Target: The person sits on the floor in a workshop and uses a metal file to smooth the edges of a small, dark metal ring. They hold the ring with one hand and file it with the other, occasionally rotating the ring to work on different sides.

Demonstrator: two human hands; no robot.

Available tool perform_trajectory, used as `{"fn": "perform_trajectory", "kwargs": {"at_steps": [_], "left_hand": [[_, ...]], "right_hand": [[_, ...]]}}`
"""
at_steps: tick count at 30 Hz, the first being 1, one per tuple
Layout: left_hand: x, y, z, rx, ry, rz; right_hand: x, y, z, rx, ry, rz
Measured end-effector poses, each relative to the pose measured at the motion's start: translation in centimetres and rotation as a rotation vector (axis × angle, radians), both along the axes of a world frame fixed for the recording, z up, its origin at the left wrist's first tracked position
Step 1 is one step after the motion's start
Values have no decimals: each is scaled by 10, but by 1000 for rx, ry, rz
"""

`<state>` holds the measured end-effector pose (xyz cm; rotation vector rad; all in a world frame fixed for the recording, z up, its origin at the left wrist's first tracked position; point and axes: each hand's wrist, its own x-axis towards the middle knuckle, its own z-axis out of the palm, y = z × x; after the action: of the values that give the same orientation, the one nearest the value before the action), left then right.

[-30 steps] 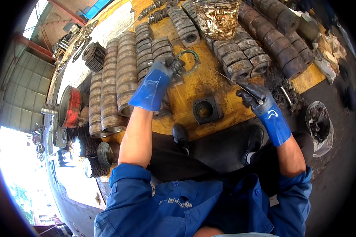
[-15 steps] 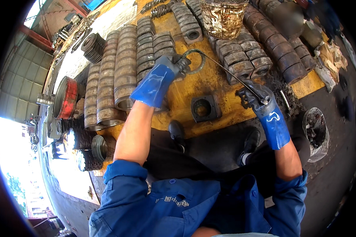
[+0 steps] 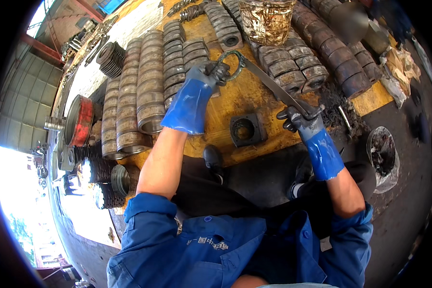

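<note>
My left hand, in a grimy blue rubber glove, grips a thin metal ring by its left side. The ring stands tilted above the yellow tabletop. In my right hand, gloved the same way, is a long flat file, its broad face showing. Its far end meets the right side of the ring. Below and between my hands, a dark square metal block with a round bore lies near the table's front edge.
Rows of cylindrical sleeves stand left, and rows of metal blocks lie beyond my right hand. A grease-coated bucket stands at the back. Right are a metal rod and a bag-lined container; far left, a red-rimmed drum.
The file has turned from edge-on to showing its flat face, and my right hand has shifted slightly left. The ring has tilted and looks narrower.
</note>
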<state>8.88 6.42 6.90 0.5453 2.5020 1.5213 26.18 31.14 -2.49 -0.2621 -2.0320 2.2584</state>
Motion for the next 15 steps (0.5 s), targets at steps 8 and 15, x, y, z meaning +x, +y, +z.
{"fn": "perform_trajectory", "kwargs": {"at_steps": [8, 15], "left_hand": [[7, 12, -19, 82, 200, 166], [3, 4, -14, 114, 303, -123]], "right_hand": [[14, -8, 27, -141, -29, 31], [18, 24, 63, -77, -92, 13]]}}
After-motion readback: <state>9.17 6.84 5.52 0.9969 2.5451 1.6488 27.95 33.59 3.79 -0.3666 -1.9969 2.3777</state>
